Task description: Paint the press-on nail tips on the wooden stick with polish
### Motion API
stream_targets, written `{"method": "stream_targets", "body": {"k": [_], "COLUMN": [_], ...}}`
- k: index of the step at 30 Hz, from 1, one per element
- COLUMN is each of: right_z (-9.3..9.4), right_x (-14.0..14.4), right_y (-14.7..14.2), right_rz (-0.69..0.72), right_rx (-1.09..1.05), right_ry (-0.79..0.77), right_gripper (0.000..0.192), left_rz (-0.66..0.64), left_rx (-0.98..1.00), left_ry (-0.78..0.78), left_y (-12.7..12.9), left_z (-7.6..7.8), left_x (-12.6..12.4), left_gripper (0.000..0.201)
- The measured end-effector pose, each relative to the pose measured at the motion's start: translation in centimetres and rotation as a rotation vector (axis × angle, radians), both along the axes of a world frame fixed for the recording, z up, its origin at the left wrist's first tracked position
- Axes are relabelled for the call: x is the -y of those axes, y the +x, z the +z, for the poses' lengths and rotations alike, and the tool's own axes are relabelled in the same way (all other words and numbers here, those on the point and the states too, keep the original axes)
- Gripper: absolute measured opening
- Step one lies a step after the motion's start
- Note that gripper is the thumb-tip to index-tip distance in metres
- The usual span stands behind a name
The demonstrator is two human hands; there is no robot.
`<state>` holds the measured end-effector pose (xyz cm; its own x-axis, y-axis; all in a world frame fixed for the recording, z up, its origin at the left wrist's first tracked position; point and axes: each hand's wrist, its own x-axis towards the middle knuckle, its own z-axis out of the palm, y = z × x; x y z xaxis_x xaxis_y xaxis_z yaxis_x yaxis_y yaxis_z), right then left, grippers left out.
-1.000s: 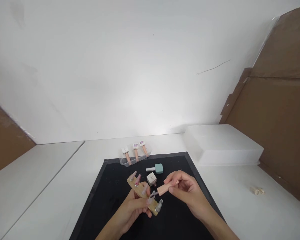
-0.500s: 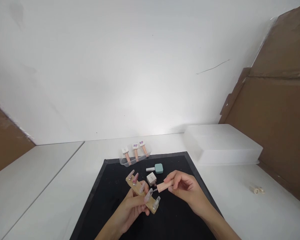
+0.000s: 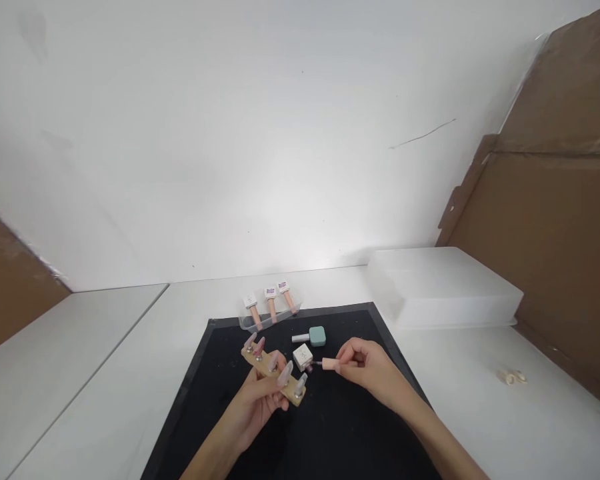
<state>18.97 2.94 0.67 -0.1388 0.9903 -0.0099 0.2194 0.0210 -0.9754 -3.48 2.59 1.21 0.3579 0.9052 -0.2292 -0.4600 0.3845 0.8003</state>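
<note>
Both hands have slid left and a bit further from the camera since a second ago, and the brush that was touching a nail tip on the holder is now pulled back, its tip sitting at the mouth of the little bottle instead

Right hand (image 3: 367, 363) is pinched shut on the pink brush cap (image 3: 331, 364), thumb and fingers wrapped round it, bristle end pointing left. That end meets the bottle (image 3: 303, 357), a small whitish cube standing on the mat just right of the holder. Can't tell if the bristles are actually inside the neck, too small to see

Left hand (image 3: 261, 400) is clamped on the holder (image 3: 273, 375), a wooden strip held off the mat and tilted so it runs from upper left down to lower right. Five nail tips stick up from it, the left ones pinkish, the rest pale or clear

Everything's over a black mat (image 3: 215, 373) on a white table (image 3: 105, 360). Behind the bottle lies a teal bottle (image 3: 313, 337) on its side, and past that, at the mat's back edge, a clear tray (image 3: 267, 313) with three more pink-capped bottles. White bin (image 3: 443, 287) sits off to the right, cardboard (image 3: 560, 220) leaning behind it
</note>
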Motion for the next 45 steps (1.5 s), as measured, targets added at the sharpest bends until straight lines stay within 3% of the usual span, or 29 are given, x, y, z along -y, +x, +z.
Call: {"method": "stream_targets", "body": {"k": [5,10,31,38,45], "right_z": [-1.2,-1.2,-1.0,-0.7,-1.8], "right_x": [-0.1,0.1,1.1,1.0,0.7], "right_y": [0.3,0.1,-2.8,-3.3,-2.6], "right_rz": [0.049,0.036,-0.051,-0.037,0.020], "right_rx": [0.118,0.213,0.445,0.396,0.222], "right_ry": [-0.032,-0.004,0.153,0.099,-0.002], "right_gripper": [0.026,0.033,0.033,0.032,0.023], "left_rz": [0.068,0.080,0.067,0.056,0.049], "left_rx": [-0.003,-0.006,0.004,0.012,0.004], "left_ry": [-0.034,-0.045,-0.047,-0.036,-0.031], "left_y": [-0.2,-0.2,0.1,0.2,0.1], "left_z": [-0.3,-0.4,0.0,0.0,0.0], "left_x": [-0.4,-0.6,-0.5,-0.5,-0.3], "left_gripper": [0.025,0.028,0.023,0.022,0.020]}}
